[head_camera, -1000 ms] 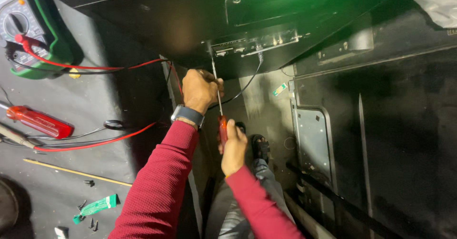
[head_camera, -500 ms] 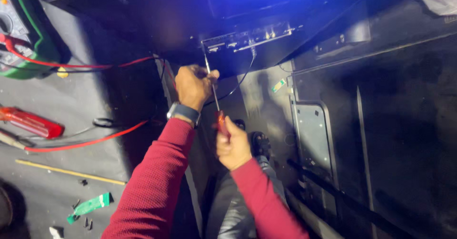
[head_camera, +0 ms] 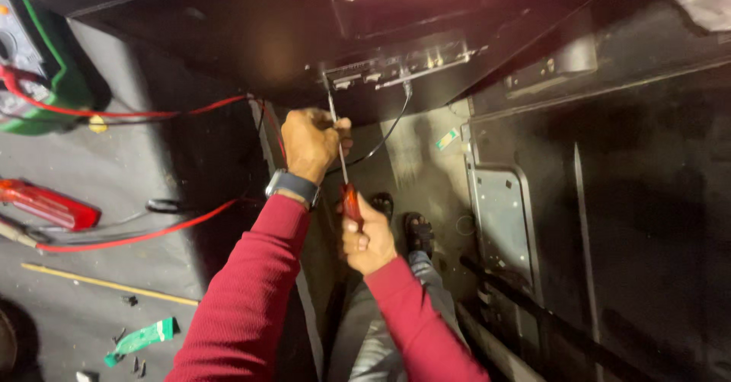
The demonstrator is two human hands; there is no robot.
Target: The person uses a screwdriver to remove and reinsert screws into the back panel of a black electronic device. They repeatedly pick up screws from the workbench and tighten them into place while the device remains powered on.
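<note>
Two hands at work, both in dark red sleeves. One long screwdriver point(head_camera: 340, 161) in use: slim metal shaft, red handle, standing nearly upright with its tip up at the connector strip point(head_camera: 396, 66) on the lower edge of a large black panel point(head_camera: 251, 32). Right hand point(head_camera: 368, 237) closed around the red handle from below. Left hand point(head_camera: 311, 142) higher up, fingers curled shut about the shaft, steadying it; one dark-banded watch point(head_camera: 292, 186) on that wrist. One thin black cable point(head_camera: 384, 138) hangs from the strip and loops down past the left hand. On the grey desk point(head_camera: 114, 169) to the left: one multimeter with a green surround point(head_camera: 34, 62), two red leads point(head_camera: 137, 113) running across the surface, one spare red-handled screwdriver point(head_camera: 47, 205) lying flat, one thin yellow stick point(head_camera: 106, 284), one green scrap point(head_camera: 141, 340), and a few small dark screws point(head_camera: 131, 300) scattered near it; exact count not clear. Below the hands, two dark shoes point(head_camera: 419, 233) on the floor and grey trouser legs. To the right, one dark sheet-metal back point(head_camera: 632, 222) carrying one pale rectangular plate point(head_camera: 499, 214).
</note>
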